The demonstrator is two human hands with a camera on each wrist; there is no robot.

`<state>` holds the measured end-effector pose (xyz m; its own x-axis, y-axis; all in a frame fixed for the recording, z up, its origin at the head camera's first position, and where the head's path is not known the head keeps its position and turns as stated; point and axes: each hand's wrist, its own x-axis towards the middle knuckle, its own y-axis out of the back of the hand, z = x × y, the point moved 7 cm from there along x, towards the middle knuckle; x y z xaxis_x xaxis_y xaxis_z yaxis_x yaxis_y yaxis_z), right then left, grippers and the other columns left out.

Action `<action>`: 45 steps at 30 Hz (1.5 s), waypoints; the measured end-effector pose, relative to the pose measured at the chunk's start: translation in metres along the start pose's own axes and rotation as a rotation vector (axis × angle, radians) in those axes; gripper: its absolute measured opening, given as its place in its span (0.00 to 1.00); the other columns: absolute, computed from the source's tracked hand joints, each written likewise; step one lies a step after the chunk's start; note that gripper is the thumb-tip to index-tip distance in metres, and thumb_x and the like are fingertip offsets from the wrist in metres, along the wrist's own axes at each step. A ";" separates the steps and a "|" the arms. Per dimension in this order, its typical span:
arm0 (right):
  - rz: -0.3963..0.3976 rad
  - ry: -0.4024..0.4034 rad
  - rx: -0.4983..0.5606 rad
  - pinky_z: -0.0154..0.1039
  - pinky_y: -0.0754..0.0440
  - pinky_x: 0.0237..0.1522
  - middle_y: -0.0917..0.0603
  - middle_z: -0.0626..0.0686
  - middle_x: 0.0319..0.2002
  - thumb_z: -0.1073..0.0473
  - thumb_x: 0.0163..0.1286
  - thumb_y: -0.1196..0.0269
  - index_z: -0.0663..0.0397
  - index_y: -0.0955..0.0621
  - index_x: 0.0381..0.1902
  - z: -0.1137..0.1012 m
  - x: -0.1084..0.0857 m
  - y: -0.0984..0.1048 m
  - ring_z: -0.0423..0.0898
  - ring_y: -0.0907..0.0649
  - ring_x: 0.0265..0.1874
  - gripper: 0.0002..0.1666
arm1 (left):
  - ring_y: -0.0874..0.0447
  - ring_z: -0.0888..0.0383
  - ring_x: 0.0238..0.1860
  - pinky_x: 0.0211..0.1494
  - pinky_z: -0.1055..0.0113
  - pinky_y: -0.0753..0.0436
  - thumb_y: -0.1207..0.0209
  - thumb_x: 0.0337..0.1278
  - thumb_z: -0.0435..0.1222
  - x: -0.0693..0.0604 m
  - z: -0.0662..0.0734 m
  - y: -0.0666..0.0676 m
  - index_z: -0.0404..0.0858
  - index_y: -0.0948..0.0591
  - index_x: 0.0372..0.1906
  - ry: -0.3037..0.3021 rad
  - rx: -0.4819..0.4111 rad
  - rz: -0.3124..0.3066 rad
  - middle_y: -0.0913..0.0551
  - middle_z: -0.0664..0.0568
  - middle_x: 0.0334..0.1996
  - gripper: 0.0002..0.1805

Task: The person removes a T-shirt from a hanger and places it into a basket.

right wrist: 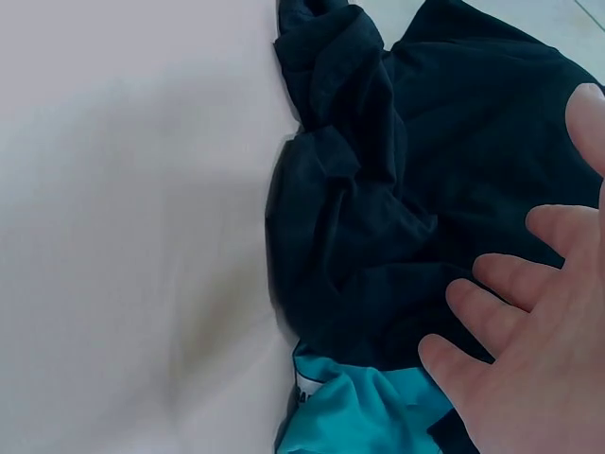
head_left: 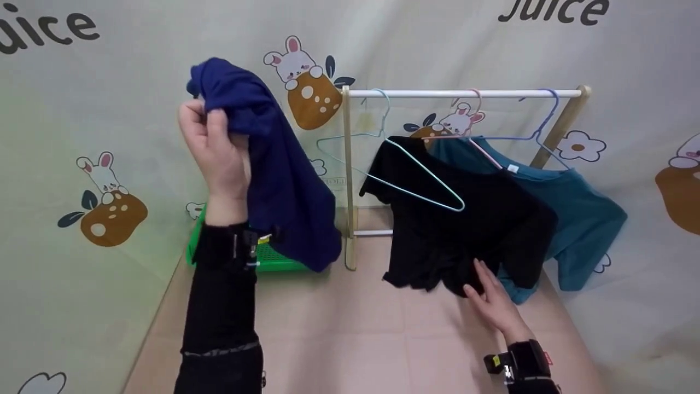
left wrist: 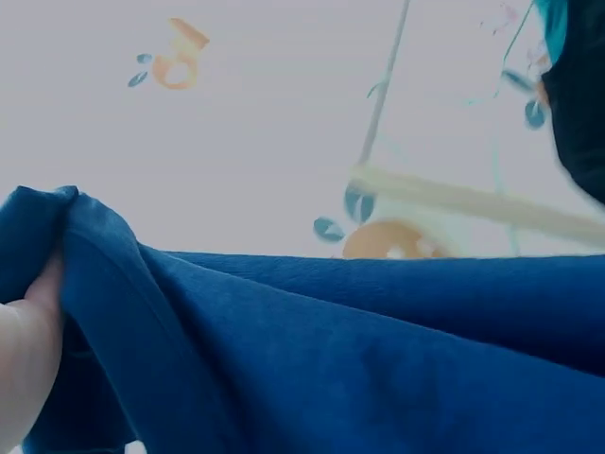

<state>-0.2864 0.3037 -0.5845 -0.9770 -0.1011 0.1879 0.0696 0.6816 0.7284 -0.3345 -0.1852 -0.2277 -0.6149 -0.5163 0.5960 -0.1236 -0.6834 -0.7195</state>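
Note:
My left hand (head_left: 216, 148) pinches a dark blue garment (head_left: 290, 197) near its top, raised at the left of the rack; the cloth hangs down to the right. In the left wrist view the same blue cloth (left wrist: 378, 359) stretches across the lower half, and the thumb presses on a fold. Low on the right, my right hand (head_left: 495, 303) has its fingers spread at the hem of a black shirt (head_left: 465, 219). Whether the fingertips touch the cloth I cannot tell. Behind the black shirt hangs a teal shirt (head_left: 590, 219), also partly visible in the right wrist view.
A rack with a white bar (head_left: 426, 94) and wooden posts stands at the back. A light blue hanger (head_left: 426, 169) without clothing, a pink hanger (head_left: 477, 115) and a purple hanger (head_left: 547, 120) hang on it. A green basket (head_left: 279, 266) sits behind the blue garment.

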 end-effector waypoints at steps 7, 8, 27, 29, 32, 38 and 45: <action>0.000 -0.006 -0.008 0.67 0.39 0.64 0.45 0.71 0.74 0.50 0.75 0.43 0.63 0.43 0.76 0.001 -0.003 0.000 0.72 0.40 0.69 0.41 | 0.31 0.53 0.30 0.30 0.65 0.30 0.57 0.66 0.18 0.025 -0.008 0.024 0.30 0.38 0.34 0.003 0.094 -0.035 0.36 0.45 0.31 0.07; -0.001 -0.006 -0.008 0.67 0.39 0.64 0.45 0.71 0.74 0.50 0.75 0.42 0.63 0.43 0.76 0.001 -0.003 0.000 0.72 0.40 0.69 0.41 | 0.31 0.54 0.29 0.29 0.66 0.31 0.56 0.66 0.19 0.024 -0.013 0.034 0.31 0.37 0.33 0.020 0.132 -0.036 0.35 0.47 0.31 0.07; 0.082 0.096 -0.050 0.65 0.40 0.66 0.39 0.67 0.73 0.53 0.72 0.37 0.63 0.40 0.75 -0.015 0.014 0.022 0.67 0.36 0.69 0.42 | 0.29 0.39 0.52 0.57 0.49 0.32 0.51 0.73 0.33 -0.087 -0.093 0.243 0.25 0.30 0.51 0.496 1.444 -0.201 0.28 0.32 0.49 0.13; 0.119 0.131 -0.058 0.63 0.39 0.66 0.37 0.65 0.72 0.55 0.71 0.37 0.62 0.38 0.75 -0.023 0.021 0.032 0.65 0.35 0.68 0.40 | 0.31 0.35 0.58 0.63 0.46 0.34 0.51 0.72 0.32 -0.098 -0.098 0.254 0.22 0.30 0.55 0.548 1.512 -0.280 0.29 0.28 0.55 0.17; 0.168 0.180 -0.065 0.60 0.38 0.67 0.34 0.63 0.71 0.57 0.72 0.37 0.60 0.36 0.74 -0.039 0.031 0.049 0.63 0.34 0.68 0.38 | 0.33 0.32 0.61 0.64 0.43 0.34 0.51 0.72 0.34 -0.111 -0.104 0.264 0.20 0.31 0.60 0.607 1.596 -0.374 0.32 0.25 0.58 0.21; 0.226 0.278 -0.074 0.57 0.38 0.68 0.34 0.59 0.72 0.60 0.72 0.37 0.56 0.36 0.75 -0.078 0.049 0.082 0.59 0.34 0.69 0.37 | 0.36 0.28 0.63 0.63 0.36 0.35 0.52 0.75 0.41 -0.137 -0.110 0.272 0.23 0.36 0.68 0.686 1.741 -0.504 0.36 0.23 0.62 0.29; 0.265 0.361 -0.104 0.54 0.39 0.70 0.34 0.57 0.73 0.61 0.71 0.37 0.58 0.36 0.74 -0.110 0.070 0.111 0.57 0.34 0.70 0.37 | 0.39 0.26 0.65 0.68 0.29 0.52 0.51 0.75 0.46 -0.162 -0.114 0.270 0.26 0.35 0.69 0.693 1.910 -0.664 0.33 0.23 0.62 0.31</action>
<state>-0.3251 0.2927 -0.4176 -0.7909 -0.1917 0.5811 0.3457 0.6435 0.6829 -0.3566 -0.2270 -0.5592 -0.9923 -0.1204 0.0301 0.0782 -0.4177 0.9052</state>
